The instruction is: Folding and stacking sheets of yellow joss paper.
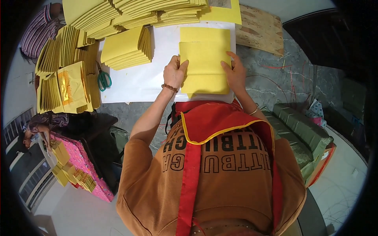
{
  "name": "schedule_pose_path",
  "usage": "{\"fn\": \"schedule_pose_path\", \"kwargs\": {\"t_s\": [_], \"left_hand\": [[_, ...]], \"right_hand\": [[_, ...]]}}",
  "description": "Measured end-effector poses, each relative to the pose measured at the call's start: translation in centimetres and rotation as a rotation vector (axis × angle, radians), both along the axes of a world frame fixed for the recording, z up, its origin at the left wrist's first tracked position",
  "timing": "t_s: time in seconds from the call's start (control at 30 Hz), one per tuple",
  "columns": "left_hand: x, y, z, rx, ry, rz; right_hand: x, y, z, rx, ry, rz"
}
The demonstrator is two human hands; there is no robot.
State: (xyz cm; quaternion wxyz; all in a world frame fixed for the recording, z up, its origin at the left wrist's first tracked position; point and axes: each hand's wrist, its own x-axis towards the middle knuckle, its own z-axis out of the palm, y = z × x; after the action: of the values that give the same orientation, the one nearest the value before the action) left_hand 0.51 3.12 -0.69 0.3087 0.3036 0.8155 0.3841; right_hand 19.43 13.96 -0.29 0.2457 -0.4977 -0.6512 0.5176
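Note:
Yellow folded paper sheets (204, 61) lie in front of me near the front edge of a white board (165, 39). A crease crosses their lower part, and a small pointed tip sticks out below. My left hand (174, 71) grips the left edge, thumb on top, its other fingers mostly hidden behind the paper. My right hand (235, 72) holds the right edge, with the thumb on the face and a fingertip at the side. To the left rests a fanned stack of folded yellow paper (126, 49).
More yellow stacks (90, 15) line the back and left. Teal-handled scissors (104, 80) lie at the board's left edge. A plywood sheet (260, 29) is at the back right, a green padded seat (299, 133) at the right. Another person (47, 120) is at a pink-covered table (84, 163).

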Motion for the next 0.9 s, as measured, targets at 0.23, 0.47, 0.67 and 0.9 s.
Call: {"fn": "schedule_pose_path", "kwargs": {"t_s": [0.23, 0.47, 0.67, 0.9], "left_hand": [[1.1, 0.1, 4.5, 0.137, 0.492, -0.121], [3.1, -1.3, 2.8, 0.198, 0.788, -0.816], [3.0, -1.6, 1.5, 0.121, 0.795, -0.878], [2.6, -1.8, 1.6, 0.106, 0.701, -0.906]], "right_hand": [[-0.1, 0.1, -2.3, 0.103, 0.016, -0.023], [-0.2, -0.1, -2.4, 0.096, 0.004, -0.024], [-1.5, -2.9, 1.2, 0.618, -0.43, -0.03], [0.0, -2.7, -2.4, 0.281, -0.016, -0.111]]}}
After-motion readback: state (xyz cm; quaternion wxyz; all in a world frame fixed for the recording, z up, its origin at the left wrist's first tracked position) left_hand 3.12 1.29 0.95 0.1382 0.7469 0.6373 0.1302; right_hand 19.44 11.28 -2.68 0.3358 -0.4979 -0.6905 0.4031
